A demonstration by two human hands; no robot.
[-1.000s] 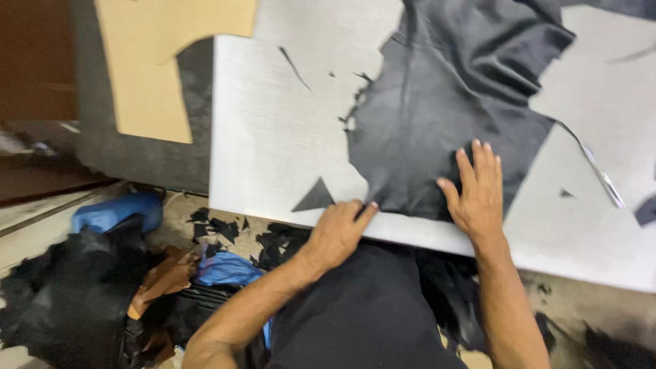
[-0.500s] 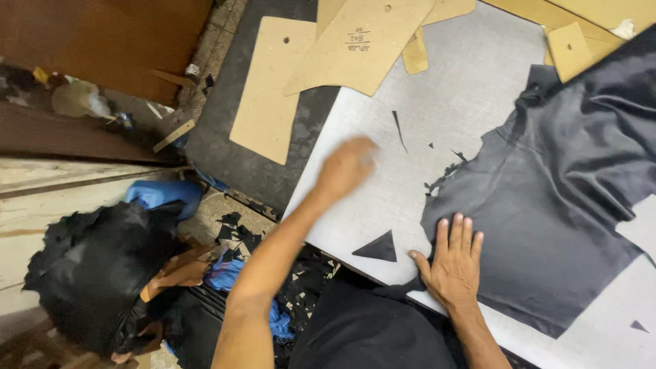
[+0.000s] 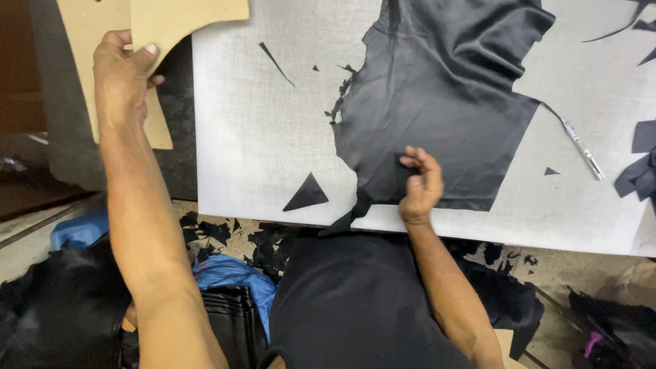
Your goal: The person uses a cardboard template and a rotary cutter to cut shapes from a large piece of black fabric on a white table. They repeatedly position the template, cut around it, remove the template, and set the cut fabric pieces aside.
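A large sheet of black leather point(image 3: 444, 96) lies spread on the white cutting board point(image 3: 253, 137). My right hand point(image 3: 420, 184) pinches the leather's near edge, lifting a small flap between thumb and fingers. My left hand point(image 3: 123, 72) reaches far left and grips the lower corner of a tan cardboard pattern point(image 3: 184, 17), thumb on top. A second cardboard pattern point(image 3: 85, 41) lies under it on the dark mat.
A black triangular offcut point(image 3: 307, 193) and small leather scraps lie on the board. A silver pen-like cutting knife point(image 3: 581, 147) rests at the right, near dark blue scraps point(image 3: 639, 171). Black scraps, blue plastic point(image 3: 229, 273) and dark bags lie on the floor below.
My left hand has reached out to the left and taken hold of the cardboard pattern. My right hand went from flat on the leather to pinching its near edge.
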